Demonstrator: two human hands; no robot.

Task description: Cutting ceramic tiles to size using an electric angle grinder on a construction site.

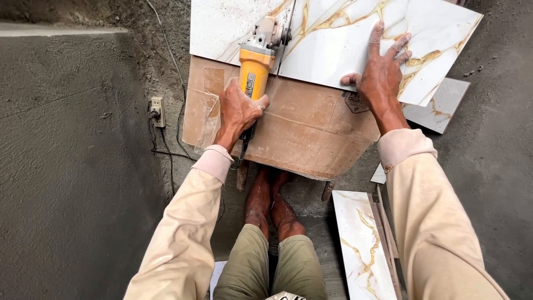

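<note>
My left hand [239,108] grips the body of a yellow angle grinder [255,69], whose metal head and disc [275,33] rest on a large white tile with gold veins [327,39]. The tile lies on a cardboard-covered stand [302,130]. My right hand [383,69] lies flat on the tile's right part, fingers spread, pressing it down. A dark cut line runs along the tile from the disc.
A power strip [157,111] with cables lies on the concrete floor to the left. Cut tile strips [361,244] lean at lower right, and another tile piece [441,105] sits under the big tile's right edge. My legs [272,222] are below the stand.
</note>
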